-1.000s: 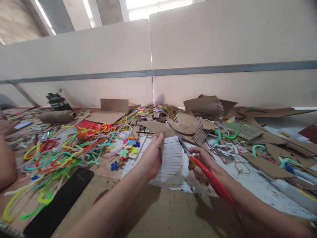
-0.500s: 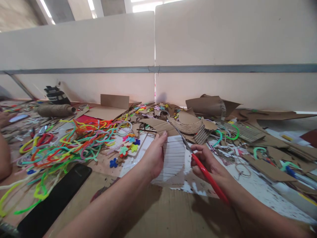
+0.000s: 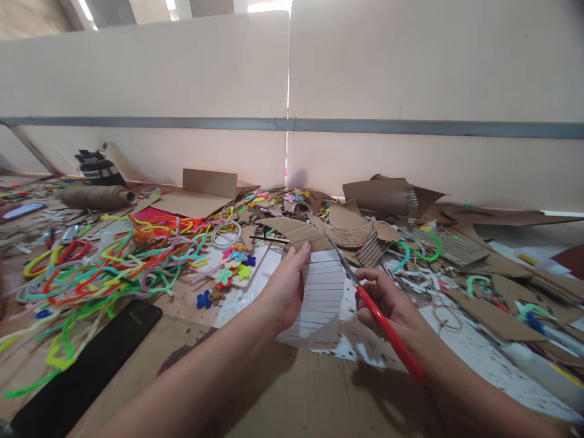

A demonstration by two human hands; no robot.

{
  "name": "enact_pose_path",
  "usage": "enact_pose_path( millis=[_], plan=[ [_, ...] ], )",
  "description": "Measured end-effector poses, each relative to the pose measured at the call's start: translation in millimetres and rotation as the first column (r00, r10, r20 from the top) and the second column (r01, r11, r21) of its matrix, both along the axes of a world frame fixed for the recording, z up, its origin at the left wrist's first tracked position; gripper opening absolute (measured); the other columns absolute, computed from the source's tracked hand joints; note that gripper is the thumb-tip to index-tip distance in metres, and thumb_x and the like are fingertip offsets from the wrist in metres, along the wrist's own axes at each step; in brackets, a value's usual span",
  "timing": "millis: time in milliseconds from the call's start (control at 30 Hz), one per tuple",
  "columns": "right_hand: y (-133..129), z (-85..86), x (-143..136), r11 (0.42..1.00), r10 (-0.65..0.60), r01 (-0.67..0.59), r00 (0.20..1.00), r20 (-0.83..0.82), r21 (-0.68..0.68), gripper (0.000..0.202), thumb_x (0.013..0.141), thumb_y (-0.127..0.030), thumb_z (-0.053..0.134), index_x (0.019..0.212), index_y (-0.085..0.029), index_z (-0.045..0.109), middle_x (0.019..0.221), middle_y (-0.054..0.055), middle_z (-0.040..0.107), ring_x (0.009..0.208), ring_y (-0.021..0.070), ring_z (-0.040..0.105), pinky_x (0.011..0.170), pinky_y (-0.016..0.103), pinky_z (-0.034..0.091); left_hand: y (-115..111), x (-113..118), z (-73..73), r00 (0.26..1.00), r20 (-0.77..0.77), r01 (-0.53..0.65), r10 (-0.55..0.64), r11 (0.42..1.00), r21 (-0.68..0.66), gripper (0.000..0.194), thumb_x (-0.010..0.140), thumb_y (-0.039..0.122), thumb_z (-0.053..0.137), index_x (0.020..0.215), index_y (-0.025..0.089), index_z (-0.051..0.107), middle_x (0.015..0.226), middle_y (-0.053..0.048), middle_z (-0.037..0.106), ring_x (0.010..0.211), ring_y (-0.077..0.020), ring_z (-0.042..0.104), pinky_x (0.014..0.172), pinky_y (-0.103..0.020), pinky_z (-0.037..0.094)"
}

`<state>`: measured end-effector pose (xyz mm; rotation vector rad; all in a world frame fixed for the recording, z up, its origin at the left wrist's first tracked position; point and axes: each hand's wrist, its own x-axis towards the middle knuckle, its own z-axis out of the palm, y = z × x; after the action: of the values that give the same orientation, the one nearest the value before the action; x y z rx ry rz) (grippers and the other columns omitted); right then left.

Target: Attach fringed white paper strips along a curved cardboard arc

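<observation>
My left hand is closed on a white lined piece of paper or card, thumb on top. Its dark lines run crosswise, and I cannot tell whether they are drawn or cut. In my right hand is a pair of scissors with red handles. The metal blades point away and to the left, along the paper's upper right edge. A curved brown cardboard piece lies just beyond my left thumb; whether it touches the paper is unclear.
Left are tangled colourful pipe cleaners, felt flowers, a black phone-like slab and a twine roll. Cardboard scraps cover the right. Rolled corrugated cardboard sits ahead, before a pale wall.
The view has shifted slightly, so things at the left sit further left. Another person's arm at the left edge has mostly left the view. Both my hands keep their grip, with the scissors near the paper's edge.
</observation>
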<state>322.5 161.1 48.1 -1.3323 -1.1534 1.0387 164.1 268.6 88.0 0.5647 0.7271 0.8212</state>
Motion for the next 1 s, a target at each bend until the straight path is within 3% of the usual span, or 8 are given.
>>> enact_pose_path(
  millis=[200, 367, 533, 700, 1000],
  plan=[
    [2, -3.5, 1, 1.000, -0.009, 0.009, 1.000, -0.008, 0.000, 0.059, 0.080, -0.060, 0.081, 0.121, -0.032, 0.049, 0.080, -0.005, 0.050, 0.070, 0.0157, 0.050, 0.060, 0.026, 0.041, 1, 0, -3.4, 1.000, -0.003, -0.009, 0.009, 1.000, 0.003, 0.055, 0.093, 0.038, 0.069, 0.143, 0.027, 0.050, 0.147, -0.007, 0.060, 0.120, -0.0247, 0.067, 0.095, -0.036, 0.056],
    [4, -3.3, 3, 1.000, 0.011, -0.011, 0.999, -0.040, -0.011, 0.060, 0.078, -0.062, 0.081, 0.119, -0.032, 0.049, 0.076, -0.006, 0.050, 0.065, 0.0141, 0.046, 0.055, 0.024, 0.036, 4, -2, -9.4, 0.999, 0.021, 0.025, -0.026, 0.999, 0.033, 0.066, 0.086, 0.042, 0.076, 0.144, 0.029, 0.050, 0.141, -0.009, 0.064, 0.116, -0.0275, 0.069, 0.094, -0.039, 0.056],
    [3, -1.0, 4, 0.998, 0.038, -0.041, 0.997, -0.072, -0.042, 0.065, 0.078, -0.064, 0.081, 0.122, -0.031, 0.046, 0.077, -0.006, 0.049, 0.059, 0.0109, 0.040, 0.047, 0.022, 0.026, 8, -6, -15.6, 0.997, 0.006, 0.080, -0.081, 0.994, 0.072, 0.060, 0.083, 0.048, 0.078, 0.135, 0.027, 0.057, 0.131, -0.009, 0.071, 0.114, -0.0283, 0.068, 0.096, -0.039, 0.053],
    [3, 3.9, 4, 0.996, 0.078, -0.081, 0.993, -0.088, -0.035, 0.071, 0.080, -0.073, 0.073, 0.125, -0.030, 0.041, 0.078, -0.006, 0.052, 0.053, 0.0090, 0.038, 0.046, 0.022, 0.031, 11, -9, -23.1, 0.995, -0.050, 0.094, -0.088, 0.985, 0.145, 0.057, 0.086, 0.052, 0.075, 0.134, 0.029, 0.055, 0.133, -0.008, 0.069, 0.120, -0.0265, 0.066, 0.098, -0.038, 0.050],
    [6, 3.6, 20, 0.995, 0.101, -0.101, 0.988, -0.119, 0.009, 0.071, 0.079, -0.076, 0.070, 0.122, -0.030, 0.039, 0.085, 0.000, 0.064, 0.054, 0.0148, 0.058, 0.048, 0.027, 0.045, 22, -11, -25.4, 0.993, -0.116, 0.056, -0.029, 0.971, 0.233, 0.034, 0.092, 0.049, 0.068, 0.112, 0.023, 0.061, 0.115, -0.007, 0.074, 0.106, -0.0232, 0.070, 0.091, -0.033, 0.052]
  ],
)
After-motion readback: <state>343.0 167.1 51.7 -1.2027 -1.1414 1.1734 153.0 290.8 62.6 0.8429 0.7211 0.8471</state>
